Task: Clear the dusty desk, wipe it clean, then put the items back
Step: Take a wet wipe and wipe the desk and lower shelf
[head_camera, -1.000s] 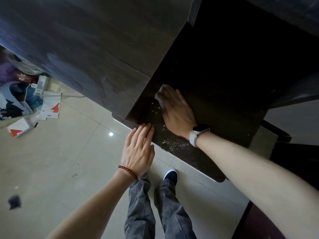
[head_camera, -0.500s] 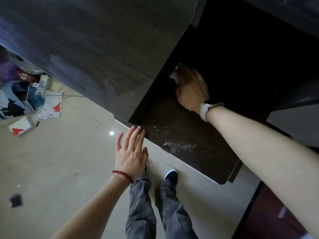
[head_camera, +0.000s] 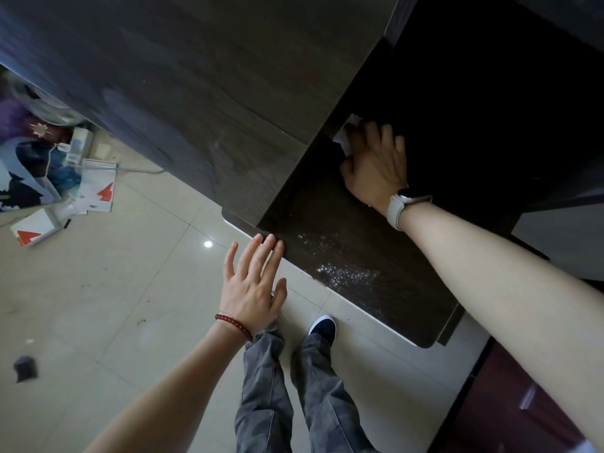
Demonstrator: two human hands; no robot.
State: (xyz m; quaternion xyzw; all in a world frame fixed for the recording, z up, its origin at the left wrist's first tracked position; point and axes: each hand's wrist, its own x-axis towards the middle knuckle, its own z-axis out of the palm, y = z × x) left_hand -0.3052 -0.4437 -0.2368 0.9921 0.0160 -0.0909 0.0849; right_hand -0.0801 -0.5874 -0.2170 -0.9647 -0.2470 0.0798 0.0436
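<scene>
Dark wood-grain desk shelf, dust-speckled beside the left hand, whose straight fingers touch its edge. Deeper in, the right hand presses a crumpled white cloth flat; the cloth's long axis is unclear.

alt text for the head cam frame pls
The right hand presses a white wipe onto a dark wooden shelf deep in a recess, with dust specks near the front edge. The left hand rests open at that edge.
</scene>
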